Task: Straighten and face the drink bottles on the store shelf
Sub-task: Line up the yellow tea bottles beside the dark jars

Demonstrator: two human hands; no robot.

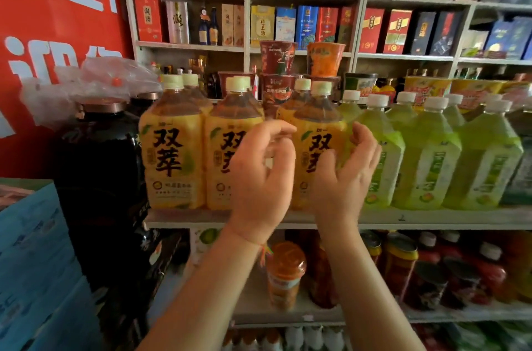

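Right hand (344,175) curled round third yellow bottle (318,132) (label forward); left hand (260,178) loosely curled, holding nothing.

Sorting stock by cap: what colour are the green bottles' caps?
White caps on the green bottles, clearest in the head view.

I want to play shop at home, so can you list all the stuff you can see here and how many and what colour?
Yellow drink bottles: three in front, more behind, middle shelf left.
Green drink bottles: three in front, more behind, middle shelf right.
Noodle cups: several, dark red and orange, stacked behind the yellow bottles.
Dark jar: one, black, left of the bottles.
Gift boxes: many, red, blue, cream, upper shelves.
Jars and cans: many, orange and red, lower shelf.
Red banner: one, far left.
Left hand: fingers curled, before the yellow bottles.
Right hand: on the third yellow bottle's side.
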